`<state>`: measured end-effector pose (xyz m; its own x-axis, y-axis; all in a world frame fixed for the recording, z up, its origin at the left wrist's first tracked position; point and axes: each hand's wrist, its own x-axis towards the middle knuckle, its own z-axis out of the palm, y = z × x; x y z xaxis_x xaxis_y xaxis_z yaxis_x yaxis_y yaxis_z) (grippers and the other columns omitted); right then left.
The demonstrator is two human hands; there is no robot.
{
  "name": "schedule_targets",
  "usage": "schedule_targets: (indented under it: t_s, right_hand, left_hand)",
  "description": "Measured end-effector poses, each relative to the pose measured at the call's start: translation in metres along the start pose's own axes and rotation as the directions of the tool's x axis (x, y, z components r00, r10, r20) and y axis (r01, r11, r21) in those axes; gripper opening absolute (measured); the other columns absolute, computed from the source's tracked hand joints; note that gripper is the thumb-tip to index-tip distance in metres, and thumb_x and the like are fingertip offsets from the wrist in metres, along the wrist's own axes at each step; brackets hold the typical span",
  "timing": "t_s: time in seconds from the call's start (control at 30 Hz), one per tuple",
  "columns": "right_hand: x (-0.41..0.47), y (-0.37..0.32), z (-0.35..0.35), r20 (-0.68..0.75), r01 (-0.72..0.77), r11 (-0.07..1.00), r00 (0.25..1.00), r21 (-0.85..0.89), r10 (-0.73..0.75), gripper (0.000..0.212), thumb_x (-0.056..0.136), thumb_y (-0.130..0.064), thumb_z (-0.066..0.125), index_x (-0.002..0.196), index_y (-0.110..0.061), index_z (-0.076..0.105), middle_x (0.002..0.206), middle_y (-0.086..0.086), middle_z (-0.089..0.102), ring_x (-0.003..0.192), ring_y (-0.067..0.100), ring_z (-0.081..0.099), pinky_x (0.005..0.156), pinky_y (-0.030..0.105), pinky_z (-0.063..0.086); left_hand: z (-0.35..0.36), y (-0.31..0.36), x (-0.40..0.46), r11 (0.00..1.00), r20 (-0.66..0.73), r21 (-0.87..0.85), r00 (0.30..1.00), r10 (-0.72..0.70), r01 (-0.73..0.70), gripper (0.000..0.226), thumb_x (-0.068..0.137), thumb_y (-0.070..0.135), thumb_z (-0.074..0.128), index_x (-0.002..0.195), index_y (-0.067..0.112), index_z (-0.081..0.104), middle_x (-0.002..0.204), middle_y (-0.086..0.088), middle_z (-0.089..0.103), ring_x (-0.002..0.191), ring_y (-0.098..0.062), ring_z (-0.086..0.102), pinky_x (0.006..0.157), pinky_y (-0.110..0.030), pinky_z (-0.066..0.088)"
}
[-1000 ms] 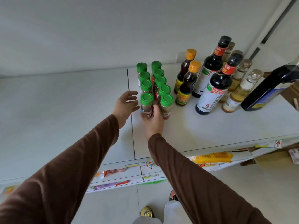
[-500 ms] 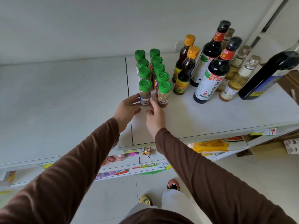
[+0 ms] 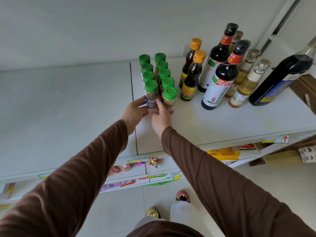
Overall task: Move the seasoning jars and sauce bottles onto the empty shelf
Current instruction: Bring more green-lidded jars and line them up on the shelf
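Head view: both hands close on the front seasoning jar [image 3: 151, 94], upright, green cap up, at frame centre. Left hand [image 3: 135, 111] pinches its left side, right hand [image 3: 160, 113] its right. Behind, green-capped jars [image 3: 159, 71] queue in two rows on the shelf [image 3: 222, 120]; sauce bottles [image 3: 220, 77] stand right.

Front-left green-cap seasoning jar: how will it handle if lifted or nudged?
The seasoning jar is tall and narrow, so a high push may tip it into its neighbour. It looks rigid and probably light. Left hand and right hand flank its smooth, possibly slippery label.
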<state>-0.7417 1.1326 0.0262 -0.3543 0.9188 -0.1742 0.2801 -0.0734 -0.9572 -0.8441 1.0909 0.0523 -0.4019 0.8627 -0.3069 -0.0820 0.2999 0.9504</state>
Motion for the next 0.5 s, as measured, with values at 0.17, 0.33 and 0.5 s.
schedule_targets:
  t_s: [0.17, 0.33, 0.5]
  right_hand:
    - [0.003, -0.001, -0.001, 0.002, -0.003, 1.000, 1.000, -0.008, 0.003, 0.063, 0.092, 0.006, 0.044, 0.152, -0.011, 0.035, 0.153, 0.009, 0.043, 0.143, 0.021, 0.039, 0.110, 0.018, 0.025]
    - [0.002, -0.001, -0.003, 0.023, -0.001, 1.000, 1.000, -0.022, 0.001, 0.064, 0.092, 0.006, 0.044, 0.153, -0.012, 0.033, 0.154, 0.010, 0.041, 0.144, 0.022, 0.037, 0.115, 0.021, 0.024]
    - [-0.008, -0.003, -0.009, 0.055, -0.017, 0.999, 0.998, -0.047, 0.019, 0.063, 0.095, 0.001, 0.046, 0.154, -0.015, 0.031, 0.154, 0.009, 0.041, 0.141, 0.024, 0.040, 0.111, 0.022, 0.029]
  left_hand:
    - [0.000, 0.000, 0.004, 1.000, 0.010, 0.015, 1.000, 0.004, -0.004, 0.071, 0.083, -0.021, 0.042, 0.146, 0.011, 0.048, 0.140, -0.007, 0.058, 0.121, -0.018, 0.063, 0.107, -0.038, 0.048]
    - [0.002, 0.000, 0.004, 1.000, 0.011, 0.016, 1.000, -0.006, 0.006, 0.072, 0.081, -0.021, 0.042, 0.146, 0.011, 0.049, 0.139, -0.006, 0.059, 0.121, -0.019, 0.063, 0.106, -0.039, 0.048]
    - [0.004, 0.000, 0.001, 0.999, -0.053, 0.048, 0.999, -0.004, 0.006, 0.068, 0.087, -0.017, 0.046, 0.148, 0.012, 0.045, 0.141, -0.007, 0.054, 0.118, -0.017, 0.062, 0.099, -0.030, 0.052]
